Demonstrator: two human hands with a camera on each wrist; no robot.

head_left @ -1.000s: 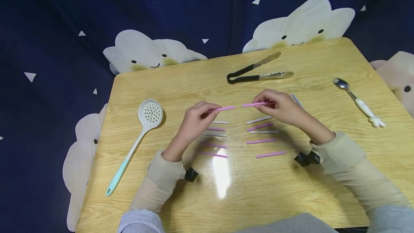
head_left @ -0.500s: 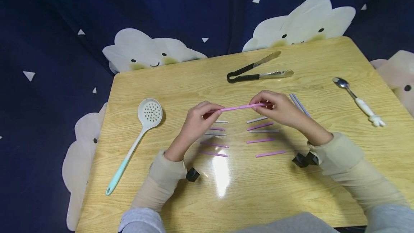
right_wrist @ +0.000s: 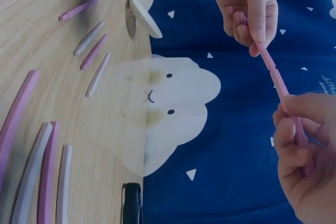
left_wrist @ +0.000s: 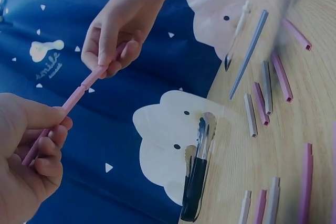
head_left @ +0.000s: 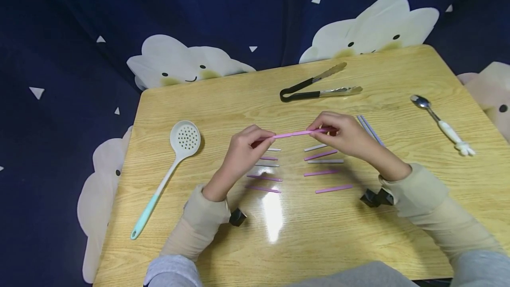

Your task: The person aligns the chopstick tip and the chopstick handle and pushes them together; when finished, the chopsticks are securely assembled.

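My left hand (head_left: 243, 152) pinches a slim pink stick piece (head_left: 282, 136) between thumb and fingers. My right hand (head_left: 340, 134) grips a second pink stick piece (head_left: 301, 133) the same way. Held above the table, the two pieces meet end to end in one line; a small notch marks the joint in both wrist views. Below the hands lie two columns of short sticks, pink and pale grey. The left column includes a pink stick (head_left: 264, 189), the right column another pink stick (head_left: 334, 188). Hollow ends show on the right column's sticks in the left wrist view.
A slotted skimmer (head_left: 185, 141) with a mint handle lies at left. Black-handled tongs (head_left: 300, 96) lie open at the back. Two bluish sticks (head_left: 369, 130) lie beyond my right wrist, and a white-handled spoon (head_left: 448, 132) at far right. A cloud-patterned curtain (head_left: 255, 17) hangs behind the wooden table (head_left: 318, 242).
The two pink pieces were apart one second ago; their ends came together as my hands closed the gap. The sticks and utensils on the table have stayed put.
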